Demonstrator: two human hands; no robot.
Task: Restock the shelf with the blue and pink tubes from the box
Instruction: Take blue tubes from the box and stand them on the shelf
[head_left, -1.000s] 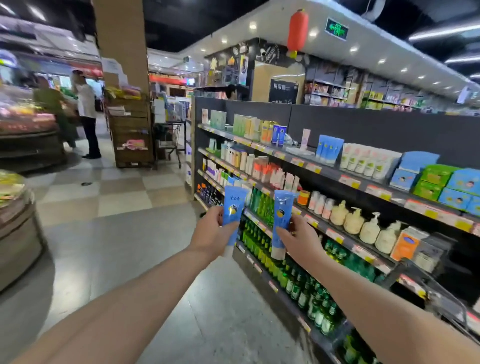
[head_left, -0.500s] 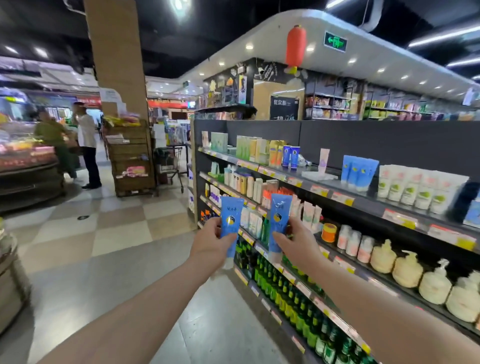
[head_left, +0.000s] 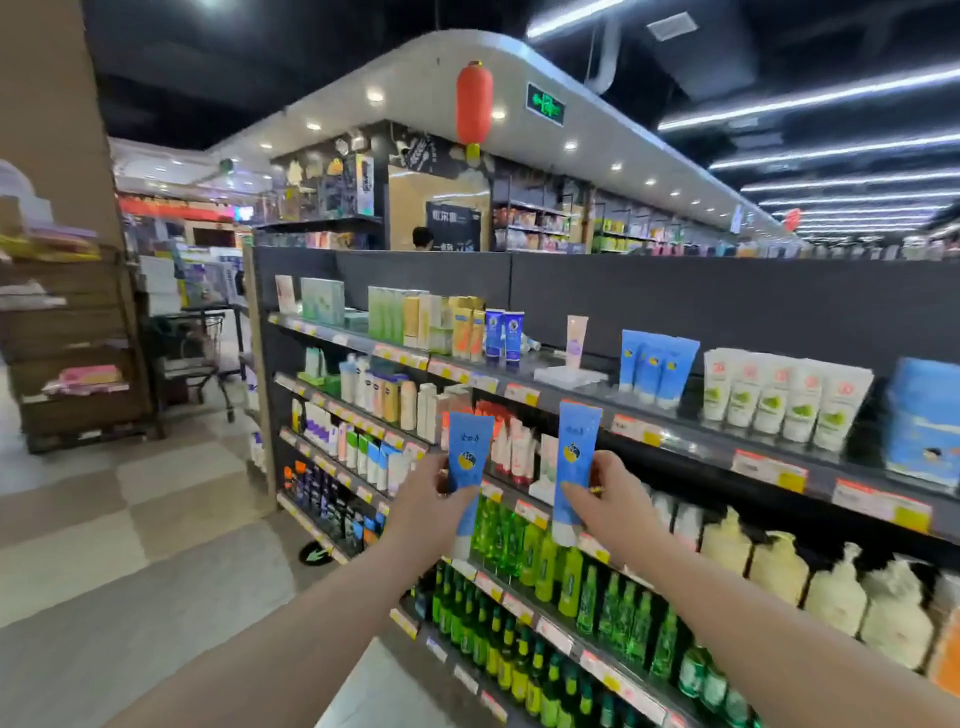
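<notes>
My left hand (head_left: 427, 503) grips a blue tube (head_left: 468, 451) upright, cap end down, in front of the dark shelf unit (head_left: 675, 415). To its right, my right hand (head_left: 605, 493) holds a second blue tube (head_left: 575, 452) the same way. Both tubes hang in the air level with the second shelf. On the top shelf, up and to the right, several matching blue tubes (head_left: 657, 366) stand in a row. A single pink tube (head_left: 575, 340) stands left of them on a clear stand. The box is out of view.
White tubes with green labels (head_left: 779, 397) fill the top shelf right of the blue row, blue packs (head_left: 922, 415) beyond. Green bottles (head_left: 519, 545) and cream pump bottles (head_left: 779, 569) sit lower. The tiled aisle (head_left: 156, 545) opens left, with a wooden rack (head_left: 72, 353) and a trolley (head_left: 208, 358).
Both hands have risen with their tubes and I have come closer to the shelf. The top shelf's blue row is now nearer, just up and right of my right hand.
</notes>
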